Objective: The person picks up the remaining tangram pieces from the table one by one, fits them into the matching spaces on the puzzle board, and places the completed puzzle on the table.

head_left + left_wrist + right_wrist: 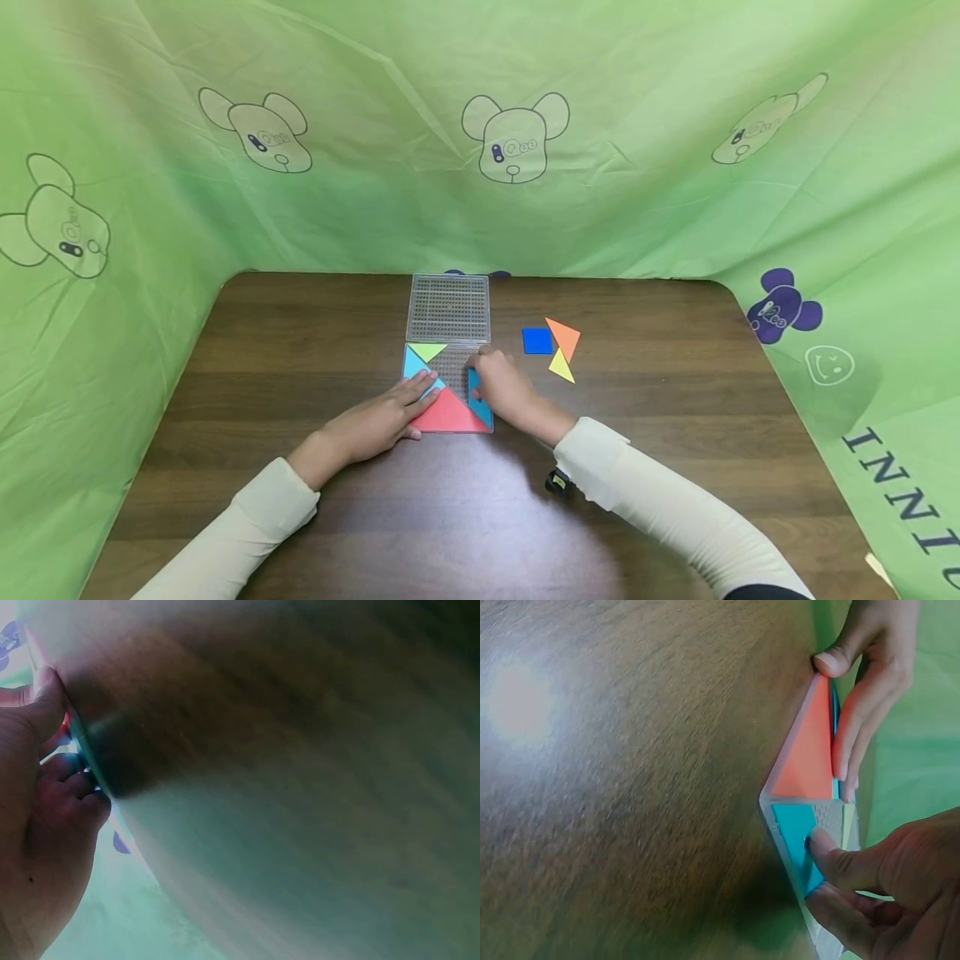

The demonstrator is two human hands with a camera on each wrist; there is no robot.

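Observation:
A clear hinged tangram case lies unfolded, its near half [453, 364] holding a red triangle [456, 414], a light blue triangle [412, 363] and a small green triangle [426, 351]. My left hand [375, 423] rests with fairly straight fingers on the red and light blue pieces; its thumb is at the case's near edge. At the right side of the case, my right hand [508, 387] pinches a teal-blue parallelogram [792, 825] between thumb and fingers. The parallelogram lies along the right edge, beside the red triangle, partly covered by the hand in the head view.
The case's other half [448, 308] lies flat behind. To its right on the wooden table [322, 317] are a dark blue square [537, 341], an orange triangle [567, 337] and a yellow triangle [559, 367]. Green cloth [375, 167] surrounds the back and sides.

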